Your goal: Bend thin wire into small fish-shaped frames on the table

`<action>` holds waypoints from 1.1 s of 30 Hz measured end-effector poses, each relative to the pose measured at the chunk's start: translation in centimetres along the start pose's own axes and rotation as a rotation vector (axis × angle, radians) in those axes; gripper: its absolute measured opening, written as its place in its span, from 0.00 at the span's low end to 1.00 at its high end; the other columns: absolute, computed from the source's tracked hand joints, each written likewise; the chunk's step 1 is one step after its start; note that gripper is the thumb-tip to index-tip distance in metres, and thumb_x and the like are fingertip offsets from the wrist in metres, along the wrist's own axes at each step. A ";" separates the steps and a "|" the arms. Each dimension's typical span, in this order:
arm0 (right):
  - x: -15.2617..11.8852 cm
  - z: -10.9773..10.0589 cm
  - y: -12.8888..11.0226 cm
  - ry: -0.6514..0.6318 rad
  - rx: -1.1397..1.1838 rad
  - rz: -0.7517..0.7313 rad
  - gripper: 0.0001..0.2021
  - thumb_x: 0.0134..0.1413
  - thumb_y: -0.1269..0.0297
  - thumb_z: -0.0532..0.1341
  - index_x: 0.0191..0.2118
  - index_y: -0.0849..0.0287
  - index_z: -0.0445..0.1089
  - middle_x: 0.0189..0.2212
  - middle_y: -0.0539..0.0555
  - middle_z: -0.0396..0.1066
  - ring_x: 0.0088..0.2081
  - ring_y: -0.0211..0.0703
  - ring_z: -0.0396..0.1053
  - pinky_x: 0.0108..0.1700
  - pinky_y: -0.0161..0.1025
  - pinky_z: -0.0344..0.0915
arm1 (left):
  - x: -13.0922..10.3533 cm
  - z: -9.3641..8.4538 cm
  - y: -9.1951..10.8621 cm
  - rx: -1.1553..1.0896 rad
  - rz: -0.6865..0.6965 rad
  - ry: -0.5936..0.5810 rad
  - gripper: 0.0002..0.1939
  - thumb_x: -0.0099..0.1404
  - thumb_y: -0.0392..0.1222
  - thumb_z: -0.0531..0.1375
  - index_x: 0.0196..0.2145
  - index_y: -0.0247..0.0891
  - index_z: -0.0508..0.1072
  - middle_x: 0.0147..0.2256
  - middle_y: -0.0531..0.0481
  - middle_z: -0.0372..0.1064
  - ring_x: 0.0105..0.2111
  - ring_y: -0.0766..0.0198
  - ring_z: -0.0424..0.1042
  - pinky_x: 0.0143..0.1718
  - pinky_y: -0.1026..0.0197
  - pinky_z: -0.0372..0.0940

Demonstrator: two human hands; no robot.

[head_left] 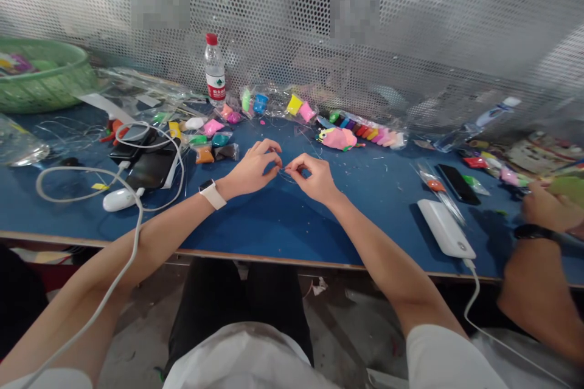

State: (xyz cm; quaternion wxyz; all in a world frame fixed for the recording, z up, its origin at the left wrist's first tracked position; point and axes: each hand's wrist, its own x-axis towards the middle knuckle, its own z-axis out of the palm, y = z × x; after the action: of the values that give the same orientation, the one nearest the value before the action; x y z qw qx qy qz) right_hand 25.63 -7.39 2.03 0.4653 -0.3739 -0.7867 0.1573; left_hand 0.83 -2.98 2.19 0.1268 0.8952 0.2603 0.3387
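Observation:
Over the middle of the blue table (274, 225), my left hand (256, 168) has its fingers curved, with a gap between thumb and forefinger. A white-banded watch (212, 193) is on that wrist. Close beside it, my right hand (314, 176) has thumb and forefinger pinched together. A thin, pale strand shows near the pinched fingertips; what exactly they hold is too small to make out. Behind my right hand lies a pink clay figure (338, 138) with a yellow end. Small packets of coloured clay, such as an orange one (204, 154), lie behind my left hand.
A red-capped bottle (216, 73) stands by the perforated metal panel (283, 24). Phones and a looped white cable are at left, near a green basket (45, 82). At right lie a white power bank (446, 228), a black phone (457, 184) and another person's hand (547, 209).

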 end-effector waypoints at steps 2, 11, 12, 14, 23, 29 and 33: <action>-0.1 0.0 0.1 -0.013 -0.007 -0.014 0.09 0.73 0.62 0.69 0.37 0.50 0.74 0.36 0.52 0.85 0.35 0.47 0.81 0.42 0.47 0.78 | 0.0 0.0 -0.2 -0.008 -0.001 -0.030 0.10 0.82 0.38 0.57 0.46 0.40 0.79 0.62 0.35 0.70 0.61 0.41 0.74 0.70 0.28 0.68; -0.2 -0.5 0.4 -0.104 -0.060 -0.149 0.08 0.78 0.63 0.65 0.40 0.51 0.73 0.39 0.53 0.84 0.39 0.47 0.82 0.45 0.44 0.77 | 0.1 0.5 -1.2 -0.295 -0.150 -0.217 0.09 0.81 0.44 0.60 0.45 0.41 0.79 0.60 0.38 0.71 0.64 0.45 0.72 0.75 0.32 0.66; -0.2 -0.6 0.4 -0.109 -0.062 -0.152 0.09 0.78 0.63 0.65 0.40 0.51 0.73 0.39 0.53 0.84 0.39 0.47 0.82 0.45 0.44 0.77 | 0.1 0.6 -1.3 -0.317 -0.164 -0.220 0.08 0.81 0.43 0.60 0.45 0.41 0.79 0.59 0.38 0.71 0.63 0.45 0.73 0.74 0.32 0.67; -0.2 -0.7 0.3 -0.100 -0.049 -0.131 0.09 0.77 0.63 0.66 0.39 0.51 0.72 0.38 0.53 0.83 0.38 0.46 0.81 0.44 0.44 0.76 | 0.2 0.8 -1.2 -0.350 -0.178 -0.209 0.08 0.80 0.43 0.60 0.45 0.41 0.79 0.58 0.38 0.72 0.61 0.46 0.74 0.72 0.35 0.69; 0.4 0.2 -0.3 -0.012 0.150 0.183 0.16 0.67 0.48 0.75 0.39 0.52 0.75 0.34 0.52 0.82 0.34 0.46 0.78 0.42 0.47 0.77 | 0.0 1.1 -0.3 -0.230 -0.071 0.035 0.03 0.77 0.35 0.65 0.42 0.40 0.77 0.53 0.40 0.76 0.55 0.49 0.78 0.64 0.40 0.74; 0.5 0.2 0.2 0.023 0.251 0.275 0.20 0.61 0.43 0.79 0.43 0.53 0.80 0.38 0.55 0.85 0.38 0.48 0.82 0.46 0.47 0.79 | 0.2 1.1 -0.1 -0.228 -0.122 0.193 0.04 0.79 0.36 0.65 0.42 0.40 0.78 0.54 0.40 0.78 0.55 0.51 0.79 0.63 0.42 0.75; 0.8 0.0 0.4 -0.004 0.275 0.373 0.25 0.61 0.35 0.77 0.41 0.55 0.84 0.36 0.56 0.86 0.34 0.46 0.80 0.36 0.44 0.77 | 0.3 0.8 -0.4 -0.365 -0.262 0.212 0.04 0.78 0.39 0.66 0.41 0.40 0.79 0.51 0.42 0.79 0.51 0.55 0.80 0.55 0.51 0.78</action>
State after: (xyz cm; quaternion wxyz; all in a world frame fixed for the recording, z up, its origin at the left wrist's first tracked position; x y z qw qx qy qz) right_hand 25.60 -6.55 2.25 0.4732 -0.4457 -0.6759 0.3472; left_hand 1.43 -2.51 1.57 0.3011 0.7756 0.3205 0.4528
